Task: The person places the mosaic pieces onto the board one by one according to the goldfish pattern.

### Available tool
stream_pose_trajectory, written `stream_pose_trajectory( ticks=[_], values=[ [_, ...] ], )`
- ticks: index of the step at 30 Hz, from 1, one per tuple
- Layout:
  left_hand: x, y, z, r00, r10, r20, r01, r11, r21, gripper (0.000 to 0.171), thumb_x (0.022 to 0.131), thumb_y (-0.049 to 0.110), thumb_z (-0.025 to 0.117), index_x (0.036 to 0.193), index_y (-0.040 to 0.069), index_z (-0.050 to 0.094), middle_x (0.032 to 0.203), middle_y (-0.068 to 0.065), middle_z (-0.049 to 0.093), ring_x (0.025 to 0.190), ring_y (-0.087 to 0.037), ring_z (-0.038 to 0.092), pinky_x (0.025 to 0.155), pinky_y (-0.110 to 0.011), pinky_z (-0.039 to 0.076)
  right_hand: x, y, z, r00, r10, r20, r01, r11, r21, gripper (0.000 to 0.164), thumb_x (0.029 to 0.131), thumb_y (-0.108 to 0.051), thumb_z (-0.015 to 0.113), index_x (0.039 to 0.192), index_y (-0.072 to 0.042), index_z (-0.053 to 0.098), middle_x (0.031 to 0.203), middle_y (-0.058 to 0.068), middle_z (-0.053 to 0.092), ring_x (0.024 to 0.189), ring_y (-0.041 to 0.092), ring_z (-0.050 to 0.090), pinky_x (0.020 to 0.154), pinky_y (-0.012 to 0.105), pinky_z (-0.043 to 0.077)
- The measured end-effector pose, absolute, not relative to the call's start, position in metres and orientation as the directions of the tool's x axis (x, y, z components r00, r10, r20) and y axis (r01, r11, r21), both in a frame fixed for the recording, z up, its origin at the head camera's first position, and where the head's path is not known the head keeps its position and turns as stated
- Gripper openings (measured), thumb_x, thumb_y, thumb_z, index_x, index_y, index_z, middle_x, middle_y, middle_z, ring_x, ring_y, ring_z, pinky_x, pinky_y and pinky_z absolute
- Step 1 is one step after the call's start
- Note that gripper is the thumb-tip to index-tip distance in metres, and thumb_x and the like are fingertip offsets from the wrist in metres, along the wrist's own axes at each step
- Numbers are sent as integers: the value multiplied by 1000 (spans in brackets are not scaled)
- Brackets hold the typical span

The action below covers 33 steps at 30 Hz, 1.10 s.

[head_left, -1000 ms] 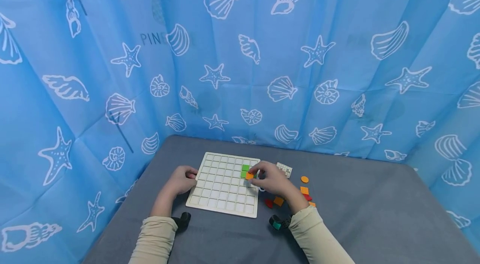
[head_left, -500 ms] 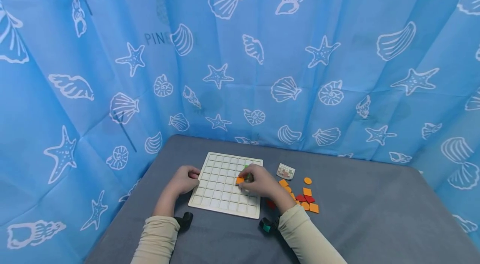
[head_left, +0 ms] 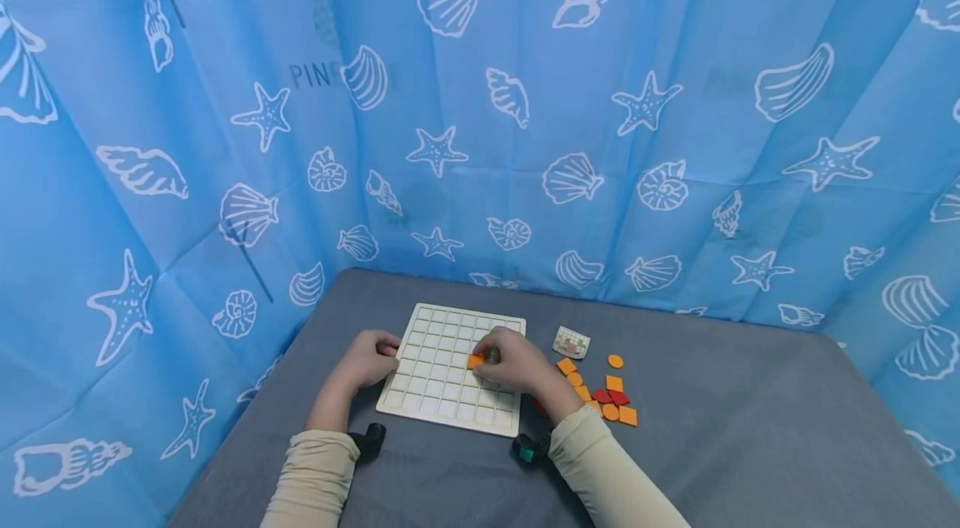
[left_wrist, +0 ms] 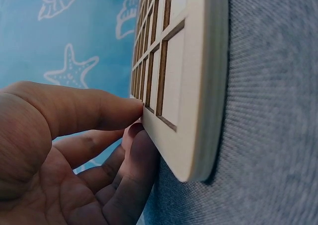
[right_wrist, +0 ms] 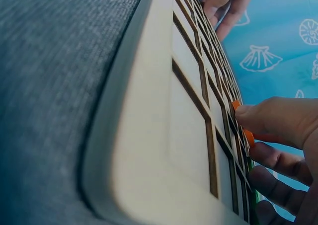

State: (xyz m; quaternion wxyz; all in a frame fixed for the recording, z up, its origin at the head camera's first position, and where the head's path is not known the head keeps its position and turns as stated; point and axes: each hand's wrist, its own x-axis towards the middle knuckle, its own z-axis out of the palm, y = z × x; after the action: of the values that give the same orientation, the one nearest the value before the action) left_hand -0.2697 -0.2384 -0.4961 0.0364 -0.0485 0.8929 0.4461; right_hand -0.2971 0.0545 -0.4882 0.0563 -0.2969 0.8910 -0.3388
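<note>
A pale wooden grid board (head_left: 429,406) lies on the grey table. At its left edge my left hand (head_left: 362,361) holds on, with the thumb (left_wrist: 109,108) on the rim and fingers against the side. Over the right half of the grid, my right hand (head_left: 516,361) pinches an orange square tile (head_left: 476,361). In the right wrist view the orange tile (right_wrist: 248,134) sits between thumb and fingertips, at the grid surface; whether it lies in a cell I cannot tell. My right hand mostly hides the green squares on the board.
Right of the board lie several loose orange tiles (head_left: 614,384), round and square, with red pieces (head_left: 602,396) among them. A small card with a grid pattern (head_left: 572,342) lies behind them. A blue curtain (head_left: 480,136) with white shells hangs behind the grey table (head_left: 720,411).
My right hand has carried the orange tile leftward and toward me from beside the green squares. The head view has shifted slightly. My left hand keeps its place on the board's edge.
</note>
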Motion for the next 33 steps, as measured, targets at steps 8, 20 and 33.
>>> stream_pose_trajectory(
  ticks=[8, 20, 33],
  values=[
    [-269, -238, -496, -992, -49, -114, -120, 602, 790, 40, 83, -4, 63, 123, -6, 70, 98, -14, 65, 85, -24, 59, 70, -33, 47, -299, 54, -494, -827, -556, 88, -479, 612, -629, 21, 93, -18, 80, 112, -11, 81, 105, 3, 70, 81, 10, 58, 74, 33, 51],
    [-268, -237, -496, -991, -53, -119, -127, 608, 784, 40, 83, -3, 63, 122, -7, 70, 99, -14, 65, 85, -24, 60, 70, -34, 48, -299, 54, -497, -830, -548, 101, -480, 612, -628, 17, 94, -18, 79, 110, -14, 81, 103, 1, 69, 81, 11, 58, 74, 34, 50],
    [-270, -238, -496, -991, -64, -117, -132, 603, 787, 42, 84, -3, 63, 125, -5, 70, 101, -14, 66, 87, -24, 60, 73, -34, 48, -293, 74, -477, -803, -575, 156, -504, 517, -691, 21, 98, -14, 75, 117, -5, 78, 113, 13, 70, 80, 16, 61, 69, 29, 51]
  ],
)
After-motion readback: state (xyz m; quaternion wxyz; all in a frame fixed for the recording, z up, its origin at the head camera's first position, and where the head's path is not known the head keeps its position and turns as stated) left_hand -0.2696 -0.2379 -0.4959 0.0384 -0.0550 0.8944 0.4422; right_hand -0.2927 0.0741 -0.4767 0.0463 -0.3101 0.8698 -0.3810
